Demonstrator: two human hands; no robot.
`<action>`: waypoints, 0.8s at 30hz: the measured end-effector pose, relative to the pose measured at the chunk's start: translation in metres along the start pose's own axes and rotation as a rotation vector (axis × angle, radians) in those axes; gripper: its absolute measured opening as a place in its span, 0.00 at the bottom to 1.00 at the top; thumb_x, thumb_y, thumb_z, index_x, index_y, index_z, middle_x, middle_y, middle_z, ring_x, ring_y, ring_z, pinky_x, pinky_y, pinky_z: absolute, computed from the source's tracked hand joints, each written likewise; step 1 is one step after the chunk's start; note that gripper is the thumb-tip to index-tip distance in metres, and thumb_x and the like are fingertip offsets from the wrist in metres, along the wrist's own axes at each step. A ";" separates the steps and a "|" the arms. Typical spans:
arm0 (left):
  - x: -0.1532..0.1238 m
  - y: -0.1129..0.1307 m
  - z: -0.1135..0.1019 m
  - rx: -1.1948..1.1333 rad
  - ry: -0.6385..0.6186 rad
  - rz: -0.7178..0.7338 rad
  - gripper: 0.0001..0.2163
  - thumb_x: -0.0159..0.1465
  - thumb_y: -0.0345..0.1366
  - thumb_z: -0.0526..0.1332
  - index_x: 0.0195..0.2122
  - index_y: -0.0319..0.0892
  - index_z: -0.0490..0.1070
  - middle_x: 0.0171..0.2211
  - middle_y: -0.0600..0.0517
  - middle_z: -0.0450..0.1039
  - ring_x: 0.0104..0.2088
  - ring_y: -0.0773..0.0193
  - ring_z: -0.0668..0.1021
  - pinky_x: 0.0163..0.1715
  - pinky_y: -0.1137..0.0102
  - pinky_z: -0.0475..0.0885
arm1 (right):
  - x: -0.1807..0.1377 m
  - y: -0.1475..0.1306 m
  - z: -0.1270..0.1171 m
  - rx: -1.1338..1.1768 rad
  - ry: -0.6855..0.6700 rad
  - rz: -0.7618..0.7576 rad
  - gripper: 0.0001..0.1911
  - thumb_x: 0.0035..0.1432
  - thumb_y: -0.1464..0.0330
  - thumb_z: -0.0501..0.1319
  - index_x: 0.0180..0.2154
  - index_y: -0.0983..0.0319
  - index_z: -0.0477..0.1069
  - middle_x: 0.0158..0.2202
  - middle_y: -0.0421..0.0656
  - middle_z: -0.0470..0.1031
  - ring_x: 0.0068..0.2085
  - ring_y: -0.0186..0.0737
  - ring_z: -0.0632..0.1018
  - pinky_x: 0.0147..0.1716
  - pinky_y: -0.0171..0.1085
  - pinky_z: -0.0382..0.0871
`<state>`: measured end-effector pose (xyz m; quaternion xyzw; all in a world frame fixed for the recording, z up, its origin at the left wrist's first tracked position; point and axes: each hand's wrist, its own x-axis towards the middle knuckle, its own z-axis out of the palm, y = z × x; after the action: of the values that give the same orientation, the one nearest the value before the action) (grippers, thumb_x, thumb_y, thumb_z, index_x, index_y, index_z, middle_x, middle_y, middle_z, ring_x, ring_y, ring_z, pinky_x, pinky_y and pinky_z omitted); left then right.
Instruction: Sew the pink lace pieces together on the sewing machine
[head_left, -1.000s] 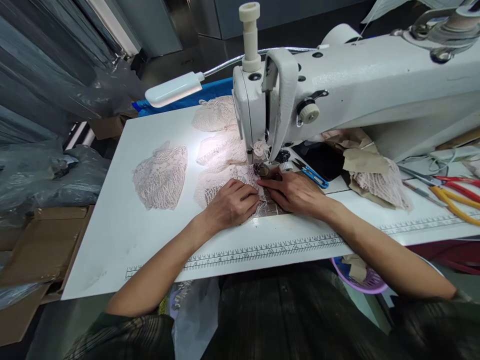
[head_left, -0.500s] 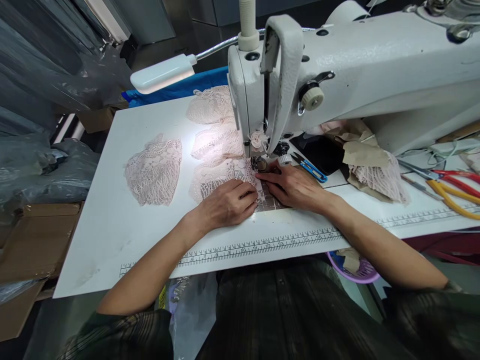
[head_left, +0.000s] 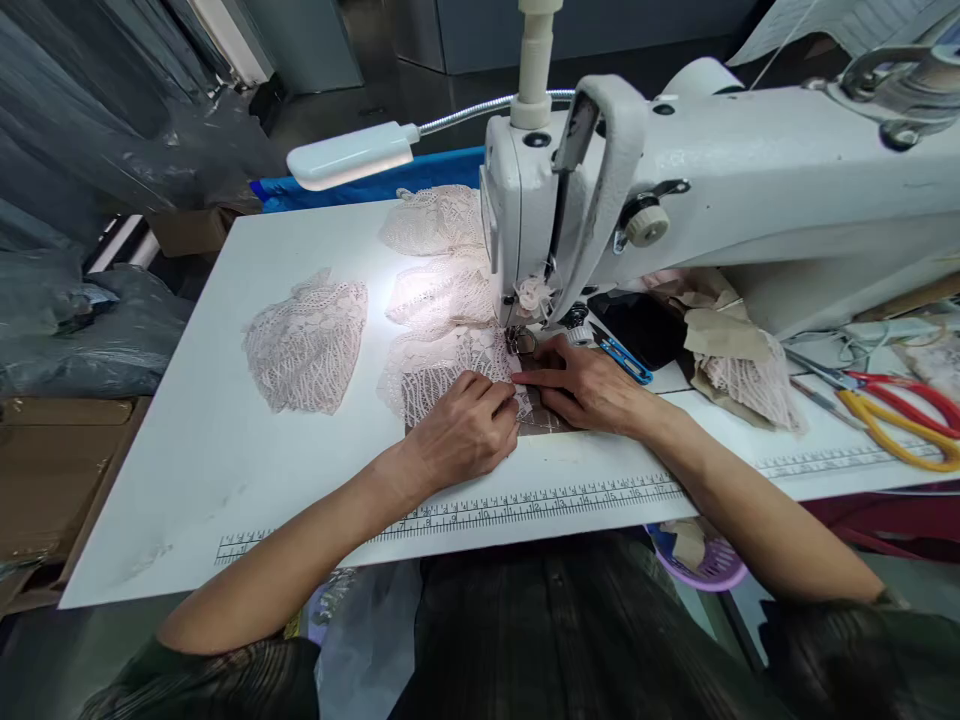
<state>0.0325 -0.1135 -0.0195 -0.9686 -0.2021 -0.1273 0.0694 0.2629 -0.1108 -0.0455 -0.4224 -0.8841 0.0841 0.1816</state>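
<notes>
A white sewing machine [head_left: 675, 190] stands on a white table [head_left: 225, 450]. A pale pink lace piece [head_left: 435, 370] lies under its presser foot [head_left: 523, 340]. My left hand [head_left: 465, 430] rests on the lace with fingers curled, pinching its edge just in front of the foot. My right hand [head_left: 585, 385] lies on the right side of the lace, fingers pressed together flat and pointing left at the foot.
More lace pieces lie at the left [head_left: 307, 340] and behind the foot [head_left: 435, 225]. A lamp head [head_left: 352, 155] lights the work. Blue thread snips [head_left: 619, 357], scissors with red and yellow handles [head_left: 900, 410] and lace scraps [head_left: 750, 380] lie to the right. A purple basket [head_left: 705, 565] hangs below the table.
Both hands stay on the lace at the presser foot, shifting only slightly; the head camera has moved, so the view has shifted.
</notes>
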 end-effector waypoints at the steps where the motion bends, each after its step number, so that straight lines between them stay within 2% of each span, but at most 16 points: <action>1: 0.000 0.000 0.000 -0.005 0.000 -0.009 0.10 0.67 0.31 0.54 0.40 0.33 0.74 0.41 0.40 0.76 0.41 0.55 0.78 0.46 0.58 0.73 | 0.000 0.000 0.000 -0.006 0.001 0.004 0.20 0.65 0.68 0.54 0.56 0.54 0.72 0.48 0.51 0.66 0.44 0.45 0.72 0.42 0.42 0.70; 4: -0.001 0.001 -0.001 -0.025 -0.003 -0.028 0.10 0.67 0.31 0.55 0.41 0.34 0.74 0.42 0.41 0.76 0.43 0.56 0.78 0.54 0.55 0.69 | -0.001 -0.002 0.001 -0.021 -0.008 0.023 0.20 0.65 0.67 0.54 0.56 0.53 0.72 0.48 0.51 0.66 0.44 0.45 0.72 0.42 0.42 0.69; 7: -0.002 0.000 -0.002 -0.032 -0.026 -0.046 0.11 0.67 0.33 0.55 0.43 0.34 0.74 0.43 0.41 0.76 0.44 0.56 0.78 0.57 0.53 0.67 | 0.000 -0.004 0.000 -0.055 -0.028 0.050 0.20 0.65 0.67 0.54 0.56 0.53 0.71 0.49 0.52 0.66 0.43 0.45 0.73 0.40 0.42 0.69; 15: -0.001 -0.004 0.002 -0.023 -0.044 -0.086 0.13 0.68 0.34 0.54 0.48 0.32 0.71 0.48 0.39 0.73 0.47 0.53 0.78 0.56 0.52 0.68 | 0.008 -0.015 -0.002 -0.247 -0.085 0.109 0.22 0.68 0.64 0.49 0.60 0.58 0.67 0.50 0.54 0.68 0.37 0.44 0.73 0.31 0.38 0.65; 19: 0.000 -0.007 0.005 -0.043 -0.046 -0.095 0.13 0.69 0.34 0.53 0.48 0.32 0.71 0.46 0.39 0.73 0.46 0.53 0.77 0.56 0.51 0.68 | 0.011 -0.016 -0.003 -0.295 -0.105 0.119 0.23 0.69 0.64 0.47 0.61 0.59 0.65 0.50 0.55 0.69 0.36 0.44 0.73 0.27 0.36 0.61; 24: 0.001 -0.012 0.008 -0.041 -0.046 -0.093 0.15 0.70 0.36 0.52 0.49 0.32 0.71 0.46 0.40 0.73 0.47 0.53 0.77 0.56 0.50 0.67 | 0.008 -0.017 -0.005 -0.248 -0.104 0.103 0.23 0.70 0.63 0.46 0.61 0.58 0.65 0.50 0.55 0.69 0.38 0.44 0.74 0.31 0.37 0.63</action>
<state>0.0299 -0.1011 -0.0255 -0.9620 -0.2457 -0.1124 0.0389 0.2479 -0.1150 -0.0341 -0.4814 -0.8730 0.0052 0.0777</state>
